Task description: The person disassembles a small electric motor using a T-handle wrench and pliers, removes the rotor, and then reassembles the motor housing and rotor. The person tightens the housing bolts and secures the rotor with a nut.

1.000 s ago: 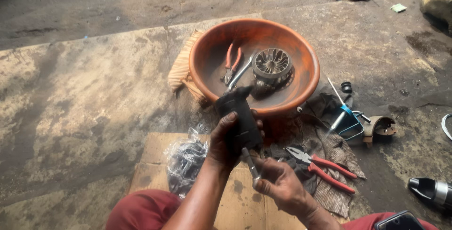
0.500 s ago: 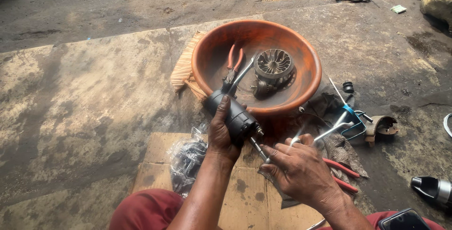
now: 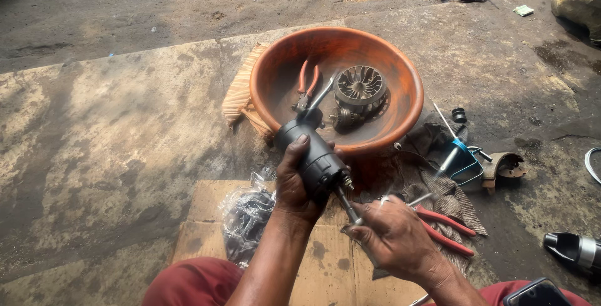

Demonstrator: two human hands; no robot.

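The left hand (image 3: 294,184) clasps a dark cylindrical metal motor (image 3: 311,156) while the right hand (image 3: 395,237) pinches a thin steel screwdriver (image 3: 346,206) against it, which might slip off the greasy casing.

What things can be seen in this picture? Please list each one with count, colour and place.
motor body: 1, black, held over cardboard
screwdriver: 1, metal, against motor end
basin: 1, orange, on concrete
pliers: 1, red handles, in basin
fan part: 1, grey, in basin
red-handled cutters: 1, on rag, right
plastic bag: 1, clear, on cardboard
cardboard: 1, brown, bottom
left hand: grip around motor body
right hand: grip on screwdriver
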